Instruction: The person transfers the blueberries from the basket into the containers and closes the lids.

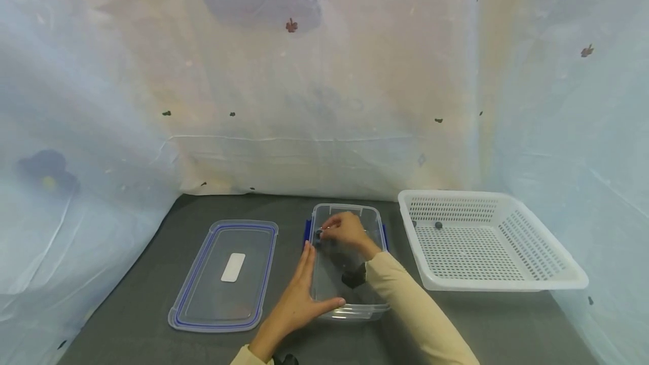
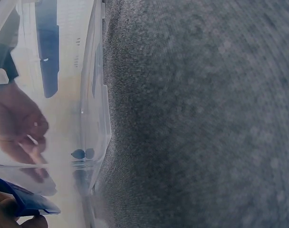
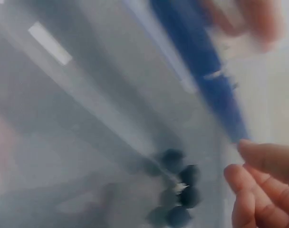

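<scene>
Resting along the left wall of the clear container (image 1: 362, 310), the left hand (image 1: 298, 298) has its fingers extended and its thumb spread apart from them, the thumb lying at the container's near rim; in the left wrist view, its fingertips touch the blue latch (image 2: 23, 197) on the container's left side. The right hand (image 1: 350, 231) is over the far left part of the container, fingers bent and pointing down; in the right wrist view, the thumb and fingertips stand slightly apart, with nothing visible between them. Several small dark balls (image 3: 189, 195) lie clustered at the far left corner inside the container, just beside the right fingertips; reflections in the wall make their exact number unclear. The lid (image 1: 215, 297), edged with a blue seal and bearing a white label (image 1: 234, 267), lies flat to the left of the container, apart from it. To the right of the container stands a white perforated basket (image 1: 507, 285), with a dark ball (image 1: 438, 225) in its far left part. A dark grey surface (image 1: 152, 280) supports the container, and a patterned curtain (image 1: 324, 83) hangs behind it.
</scene>
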Available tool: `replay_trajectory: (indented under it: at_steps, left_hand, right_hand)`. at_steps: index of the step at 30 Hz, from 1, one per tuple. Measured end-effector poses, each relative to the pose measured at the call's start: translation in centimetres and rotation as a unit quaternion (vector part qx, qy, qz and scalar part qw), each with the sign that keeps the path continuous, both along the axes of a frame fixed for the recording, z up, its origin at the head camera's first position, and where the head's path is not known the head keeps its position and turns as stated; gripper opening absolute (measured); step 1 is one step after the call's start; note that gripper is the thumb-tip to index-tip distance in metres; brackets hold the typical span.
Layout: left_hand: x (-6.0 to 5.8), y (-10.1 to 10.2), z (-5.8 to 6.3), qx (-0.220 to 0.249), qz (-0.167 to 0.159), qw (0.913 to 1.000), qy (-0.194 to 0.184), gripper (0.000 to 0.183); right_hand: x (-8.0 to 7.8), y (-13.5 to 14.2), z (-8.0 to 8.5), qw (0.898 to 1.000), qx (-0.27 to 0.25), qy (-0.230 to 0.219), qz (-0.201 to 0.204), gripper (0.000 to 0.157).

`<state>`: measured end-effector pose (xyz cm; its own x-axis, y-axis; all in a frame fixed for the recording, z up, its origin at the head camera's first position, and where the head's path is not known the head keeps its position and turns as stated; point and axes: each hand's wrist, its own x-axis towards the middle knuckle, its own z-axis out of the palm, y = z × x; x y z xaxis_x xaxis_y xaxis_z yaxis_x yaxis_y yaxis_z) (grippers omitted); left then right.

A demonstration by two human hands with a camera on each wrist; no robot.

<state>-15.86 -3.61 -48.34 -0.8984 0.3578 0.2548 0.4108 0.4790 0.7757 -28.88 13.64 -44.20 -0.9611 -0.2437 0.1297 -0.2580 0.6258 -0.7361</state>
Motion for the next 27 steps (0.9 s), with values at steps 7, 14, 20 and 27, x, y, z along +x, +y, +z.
replay_trajectory:
  at_steps: [7,14,20,27]
  left_hand:
    - [0.0,0.0,0.0,0.004,-0.002,0.9999,-0.010,0.122]
    - [0.0,0.0,0.0,-0.001,0.005,0.9999,-0.010,0.122]
    - [0.1,0.0,0.0,-0.005,0.012,0.9999,-0.010,0.123]
    - [0.0,0.0,0.0,-0.003,0.011,0.9999,-0.006,0.124]
  right_hand:
    - [1.4,1.6,3.6,0.995,-0.092,-0.022,-0.015,0.023]
    - [2.2,5.4,7.0,0.987,-0.157,-0.002,-0.044,0.029]
    - [2.2,9.8,8.5,0.968,-0.217,0.049,-0.118,0.032]
    - [2.0,15.5,8.2,0.936,-0.260,0.045,-0.232,0.038]
